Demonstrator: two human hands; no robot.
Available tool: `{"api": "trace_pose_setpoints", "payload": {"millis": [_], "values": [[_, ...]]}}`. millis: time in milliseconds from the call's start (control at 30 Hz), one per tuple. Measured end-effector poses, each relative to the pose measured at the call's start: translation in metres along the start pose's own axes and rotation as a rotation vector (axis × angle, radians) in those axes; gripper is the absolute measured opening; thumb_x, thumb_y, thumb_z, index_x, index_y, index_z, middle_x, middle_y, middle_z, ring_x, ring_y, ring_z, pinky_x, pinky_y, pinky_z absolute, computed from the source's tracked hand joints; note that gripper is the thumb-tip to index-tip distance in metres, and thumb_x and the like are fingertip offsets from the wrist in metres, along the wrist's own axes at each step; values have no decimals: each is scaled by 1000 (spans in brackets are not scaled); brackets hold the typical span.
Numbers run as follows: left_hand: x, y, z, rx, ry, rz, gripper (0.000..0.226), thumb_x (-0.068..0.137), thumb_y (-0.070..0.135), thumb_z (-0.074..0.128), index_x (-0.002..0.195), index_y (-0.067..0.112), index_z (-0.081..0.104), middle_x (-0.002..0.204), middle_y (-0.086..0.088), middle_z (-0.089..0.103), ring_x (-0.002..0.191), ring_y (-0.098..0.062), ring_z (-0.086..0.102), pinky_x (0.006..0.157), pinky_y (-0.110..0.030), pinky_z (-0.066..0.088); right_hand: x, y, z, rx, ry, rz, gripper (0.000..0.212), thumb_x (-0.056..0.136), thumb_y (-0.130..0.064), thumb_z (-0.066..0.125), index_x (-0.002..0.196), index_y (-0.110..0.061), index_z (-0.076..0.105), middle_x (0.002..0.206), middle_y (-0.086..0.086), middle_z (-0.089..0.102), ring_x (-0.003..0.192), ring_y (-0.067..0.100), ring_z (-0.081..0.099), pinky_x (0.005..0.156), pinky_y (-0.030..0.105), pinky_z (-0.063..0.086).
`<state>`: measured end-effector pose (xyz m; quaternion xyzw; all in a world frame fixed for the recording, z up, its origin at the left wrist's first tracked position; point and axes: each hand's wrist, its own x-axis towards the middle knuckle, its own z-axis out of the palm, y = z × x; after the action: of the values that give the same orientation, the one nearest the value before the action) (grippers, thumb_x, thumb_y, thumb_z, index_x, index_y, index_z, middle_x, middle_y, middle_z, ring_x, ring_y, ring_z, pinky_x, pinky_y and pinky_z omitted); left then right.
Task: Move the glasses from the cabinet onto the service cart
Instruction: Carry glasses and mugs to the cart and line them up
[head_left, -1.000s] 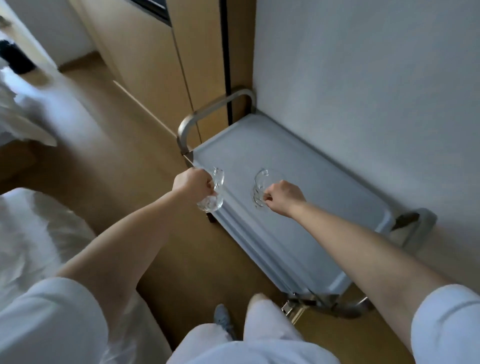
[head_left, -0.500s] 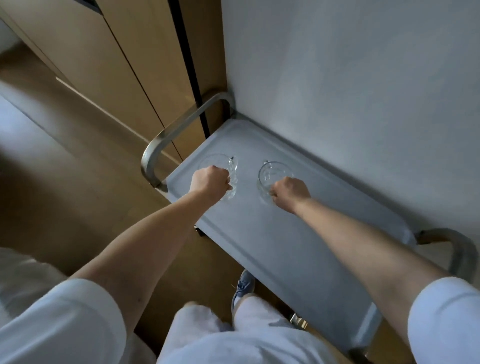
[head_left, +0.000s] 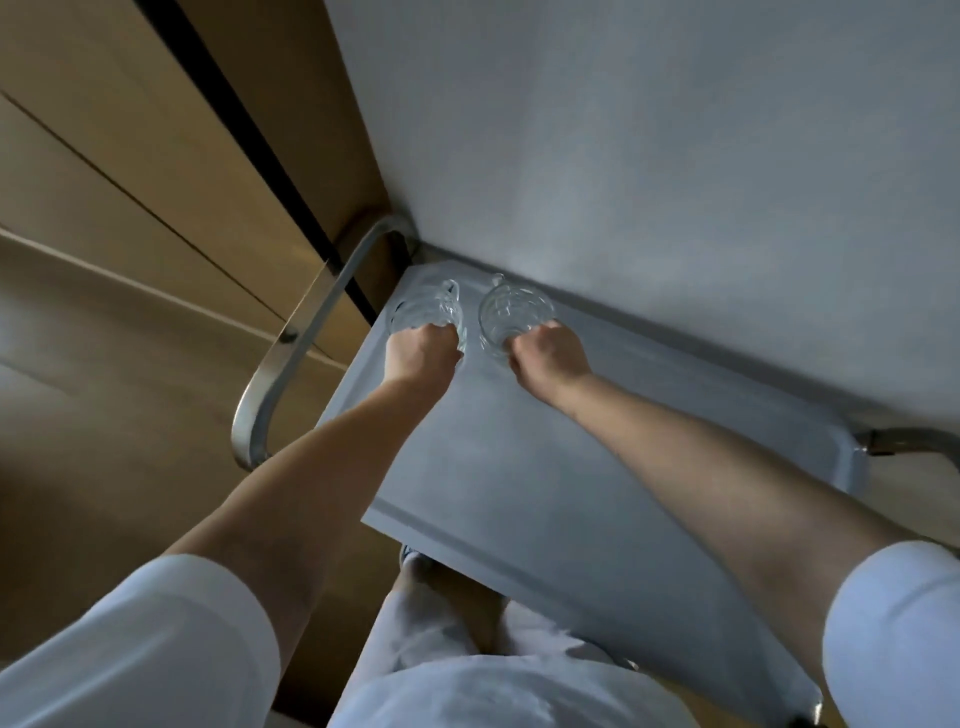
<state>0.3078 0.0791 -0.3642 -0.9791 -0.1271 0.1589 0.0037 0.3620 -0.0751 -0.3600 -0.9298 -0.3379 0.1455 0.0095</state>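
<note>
2 glasses, left glass (head_left: 426, 310) and right glass (head_left: 514, 310), at 12 o'clock on 1 service cart (head_left: 519, 467). 2 hands: left hand (head_left: 423, 354), right hand (head_left: 548, 357). 2 handles: 9 o'clock handle (head_left: 291, 364), 3 o'clock handle (head_left: 924, 439).

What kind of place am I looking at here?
Likely a hotel room or similar serviced lodging: a grey service cart with a metal handle, wooden cabinet doors beside it, and two clear glasses at its far end.
</note>
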Motion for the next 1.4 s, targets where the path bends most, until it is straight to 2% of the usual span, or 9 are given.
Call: {"api": "trace_pose_setpoints", "payload": {"millis": [167,367,533,767,900,967,1033,1133,1400], "values": [[25,-11,-5,-34,14,104,23,97,31,49,108,13,60,102,-10,69,94,-31,65,65,-28,37,17,-11,-2,-11,-22,66,25,90,-10,49,108,-14,66,103,13,68,102,33,60,91,29,41],[56,-18,-6,-142,-17,160,29,99,30,45,118,9,50,109,-13,67,100,-34,63,68,-32,36,33,-17,8,13,39,150,30,87,-5,51,110,-14,69,114,12,67,124,33,49,117,38,12],[70,-23,-7,-186,-59,216,36,100,26,43,127,3,41,118,-18,62,105,-37,61,71,-37,41,40,-20,9,98,155,170,23,66,5,72,81,-11,75,92,14,72,103,41,61,105,49,38],[80,-42,-21,-478,-318,269,48,89,29,56,131,8,43,120,-12,59,107,-27,58,83,-31,48,49,-25,10,198,30,325,32,88,-11,53,118,-18,64,127,5,61,133,28,37,116,31,18],[86,-63,-26,-56,-314,537,68,82,27,58,143,14,32,133,-14,51,125,-30,47,103,-38,42,48,-32,-2,199,-7,376,27,92,-13,46,111,-15,64,110,6,67,119,22,51,117,32,1],[89,-73,-29,159,-222,621,51,84,28,55,134,22,46,130,-7,56,125,-27,47,104,-36,41,50,-37,-4,183,-69,421,24,95,-22,45,107,-15,64,104,6,67,114,23,54,117,41,5],[86,-76,-34,275,-185,619,27,91,23,49,114,21,62,117,-4,62,114,-24,56,86,-32,48,52,-41,-2,208,-97,445,27,97,-25,42,109,-13,63,107,9,66,113,26,54,113,42,19],[78,-70,-32,424,-117,632,23,93,8,46,106,16,63,107,-4,66,100,-24,63,66,-27,41,52,-43,0,296,-58,473,27,98,-21,42,109,-8,63,111,14,65,113,31,54,101,34,36],[87,-48,-26,222,-75,500,22,99,23,44,110,18,63,114,-5,64,108,-25,61,70,-29,39,56,-45,4,481,-6,608,23,95,-14,46,96,-8,67,102,15,66,103,31,57,85,29,42]]}}
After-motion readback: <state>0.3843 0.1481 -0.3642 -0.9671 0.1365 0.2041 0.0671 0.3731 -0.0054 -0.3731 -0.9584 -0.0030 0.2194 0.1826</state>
